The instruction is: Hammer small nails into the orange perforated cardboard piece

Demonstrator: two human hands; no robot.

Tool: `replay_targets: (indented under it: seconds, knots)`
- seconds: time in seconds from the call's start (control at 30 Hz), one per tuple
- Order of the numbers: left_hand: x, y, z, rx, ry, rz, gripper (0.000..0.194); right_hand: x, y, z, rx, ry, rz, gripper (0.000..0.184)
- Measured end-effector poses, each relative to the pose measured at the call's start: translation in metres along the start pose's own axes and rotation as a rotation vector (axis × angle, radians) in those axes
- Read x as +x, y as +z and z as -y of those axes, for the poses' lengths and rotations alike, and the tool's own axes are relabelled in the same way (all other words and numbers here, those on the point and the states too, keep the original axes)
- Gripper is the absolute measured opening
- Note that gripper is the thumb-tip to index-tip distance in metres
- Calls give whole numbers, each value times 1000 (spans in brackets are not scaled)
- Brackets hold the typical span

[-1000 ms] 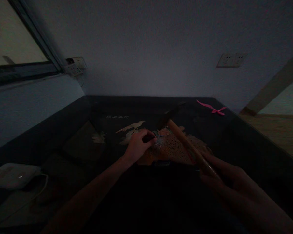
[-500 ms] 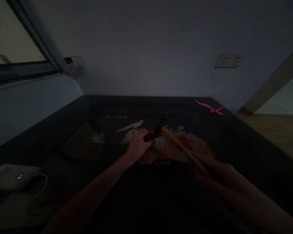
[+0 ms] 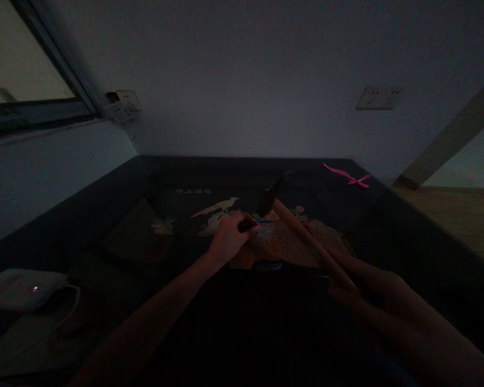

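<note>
My right hand [image 3: 381,293] is closed round the wooden handle of a hammer [image 3: 300,231]. The hammer's dark head is up in the air, just right of and beyond my left fingertips, apart from them. My left hand [image 3: 228,236] is pinched at the left part of a brownish sheet [image 3: 286,244] dotted with many small holes. What sits between its thumb and finger is too dark and small to make out. A small dark block with a pale mark [image 3: 268,266] lies at the sheet's near edge.
The dark tabletop [image 3: 145,177] bears a printed bird [image 3: 221,207] and white characters. A pink ribbon [image 3: 358,181] lies at the back right. On the left is a white device [image 3: 24,290] with a cable. Wall sockets [image 3: 379,98] are above the table. The room is dim.
The hammer head has lifted away from my left fingers, a little to the right, and my right hand has shifted slightly right and down. My left hand stays nearly in place.
</note>
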State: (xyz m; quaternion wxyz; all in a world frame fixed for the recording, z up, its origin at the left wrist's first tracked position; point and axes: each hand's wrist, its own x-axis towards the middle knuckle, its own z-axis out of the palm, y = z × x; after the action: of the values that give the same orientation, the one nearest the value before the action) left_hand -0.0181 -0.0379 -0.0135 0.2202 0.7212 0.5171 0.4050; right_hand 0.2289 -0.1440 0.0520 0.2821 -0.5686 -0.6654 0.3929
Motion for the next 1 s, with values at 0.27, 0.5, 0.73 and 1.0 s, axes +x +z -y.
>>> replay_targets:
  seconds: [0.27,0.5,0.73,1.0]
  knots:
    - [-1,1,0,6,-19,-5,6,1,0,0,-51,-4,40,56]
    - [0,1,3,5,-15,-3,6,1,2,-3,-22,-16,32,55]
    - [0,1,2,1,-1,-7,3,3,2,-6,12,22,70,58]
    - [0,1,1,14,-31,13,5,4,3,1,-12,-12,44,52]
